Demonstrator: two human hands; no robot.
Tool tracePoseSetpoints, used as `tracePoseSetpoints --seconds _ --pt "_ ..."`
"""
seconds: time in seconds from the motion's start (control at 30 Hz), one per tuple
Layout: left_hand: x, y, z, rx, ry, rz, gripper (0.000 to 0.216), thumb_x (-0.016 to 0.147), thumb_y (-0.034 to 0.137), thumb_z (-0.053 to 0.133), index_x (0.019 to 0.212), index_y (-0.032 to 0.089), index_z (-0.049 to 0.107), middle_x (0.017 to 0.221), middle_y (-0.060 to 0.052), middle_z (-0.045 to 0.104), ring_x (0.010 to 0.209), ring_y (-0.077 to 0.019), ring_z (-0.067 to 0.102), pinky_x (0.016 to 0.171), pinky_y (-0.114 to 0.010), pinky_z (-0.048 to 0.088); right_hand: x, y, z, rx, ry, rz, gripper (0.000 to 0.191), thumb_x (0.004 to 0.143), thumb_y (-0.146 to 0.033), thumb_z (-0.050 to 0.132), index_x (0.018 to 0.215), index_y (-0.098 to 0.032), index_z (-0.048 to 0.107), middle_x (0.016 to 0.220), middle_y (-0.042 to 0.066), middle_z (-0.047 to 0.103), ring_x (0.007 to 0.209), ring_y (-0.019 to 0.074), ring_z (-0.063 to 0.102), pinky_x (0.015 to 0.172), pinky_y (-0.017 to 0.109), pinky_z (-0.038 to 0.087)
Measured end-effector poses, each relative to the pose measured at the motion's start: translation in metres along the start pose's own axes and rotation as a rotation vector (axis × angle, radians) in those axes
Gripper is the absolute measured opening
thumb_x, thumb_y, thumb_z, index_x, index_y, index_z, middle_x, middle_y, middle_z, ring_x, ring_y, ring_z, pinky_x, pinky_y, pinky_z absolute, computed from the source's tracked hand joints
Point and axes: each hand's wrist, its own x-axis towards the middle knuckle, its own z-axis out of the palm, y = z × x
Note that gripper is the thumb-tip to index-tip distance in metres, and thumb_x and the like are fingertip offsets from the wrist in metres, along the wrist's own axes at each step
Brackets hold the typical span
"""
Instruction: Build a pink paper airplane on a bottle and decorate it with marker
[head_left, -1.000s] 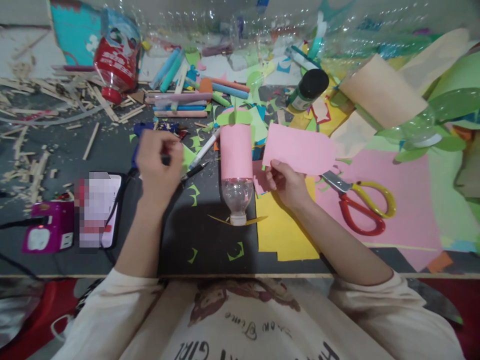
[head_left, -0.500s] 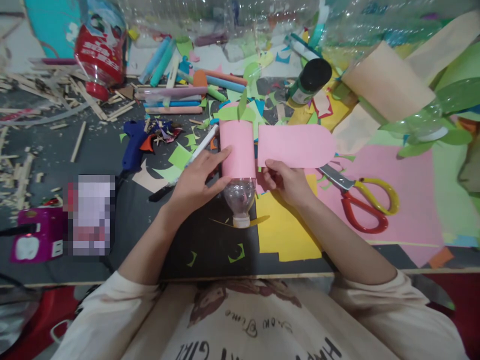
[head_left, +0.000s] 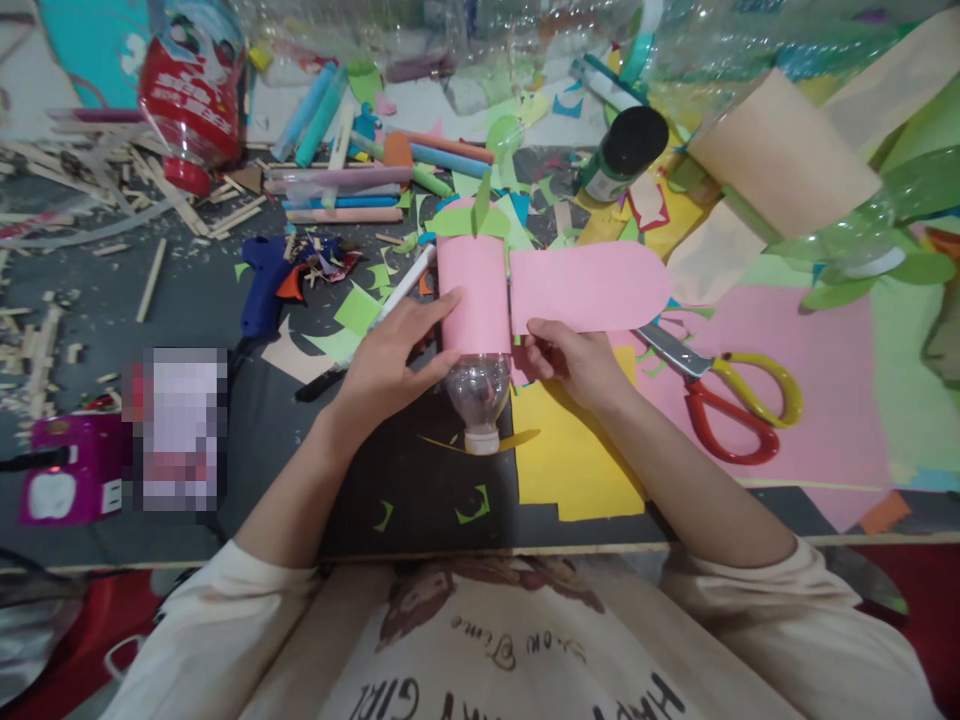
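Note:
A clear plastic bottle (head_left: 478,390) lies with its white cap toward me, its body wrapped in pink paper (head_left: 472,295) and green paper leaves (head_left: 469,222) at the far end. My left hand (head_left: 397,350) grips the wrapped bottle from the left, thumb and fingertips resting on the pink paper. To the right, my right hand (head_left: 566,355) pinches the lower left corner of a flat pink paper piece (head_left: 592,288) with one rounded end. That piece's straight edge is right beside the bottle; whether they touch I cannot tell.
Scissors (head_left: 701,365) with red and yellow handles lie on pink paper at right, near yellow paper (head_left: 574,450). A blue glue gun (head_left: 262,290) is at left. Farther back are a black-capped bottle (head_left: 630,150), a red-labelled bottle (head_left: 193,100), rolled paper and wood sticks.
The pink paper piece has shifted slightly left, closer to the bottle, with my right hand. My left hand keeps its hold on the bottle.

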Motion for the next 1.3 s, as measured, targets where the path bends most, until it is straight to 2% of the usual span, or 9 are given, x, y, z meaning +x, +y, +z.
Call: tracePoseSetpoints --seconds 0.5,0.77,0.97,1.3 --pt "0.0002 0.0021 -0.0004 0.011 -0.011 -0.032 0.049 0.095 0.041 0.056 0.142 0.027 0.055 0.095 -0.003 0.063 0.08 -0.0186 0.058 0.078 -0.032 0.053 -0.0015 0.0011 0.0001 -0.031 0.021 0.01 0.028 0.074 -0.037 0.069 0.054 -0.022 0.057 0.045 -0.006 0.047 0.042 0.0071 0.037 0.05 0.028 0.038" --pt "0.0009 0.0027 -0.0019 0.014 -0.021 -0.02 0.052 0.095 0.041 0.055 0.144 0.024 0.054 0.092 -0.003 0.06 0.081 -0.019 0.058 0.076 -0.031 0.053 -0.0037 -0.0021 0.0016 -0.051 0.026 0.038 0.03 0.074 -0.036 0.066 0.05 -0.021 0.057 0.044 -0.004 0.047 0.043 0.0071 0.038 0.049 0.027 0.036" --pt "0.0008 0.0027 -0.0014 0.014 -0.032 -0.037 0.051 0.095 0.041 0.056 0.143 0.026 0.054 0.099 -0.004 0.064 0.086 -0.0195 0.06 0.079 -0.03 0.053 -0.0044 -0.0021 0.0018 -0.064 0.029 0.043 0.031 0.077 -0.036 0.066 0.051 -0.021 0.057 0.045 -0.004 0.048 0.045 0.0082 0.041 0.053 0.027 0.039" --pt "-0.0005 0.0014 -0.0012 0.035 -0.002 0.004 0.05 0.098 0.044 0.053 0.142 0.02 0.056 0.094 -0.003 0.063 0.079 -0.0166 0.058 0.076 -0.028 0.051 -0.0048 -0.0051 0.0038 -0.077 0.011 0.049 0.034 0.079 -0.032 0.062 0.048 -0.02 0.056 0.042 -0.005 0.044 0.043 0.0073 0.039 0.052 0.026 0.039"
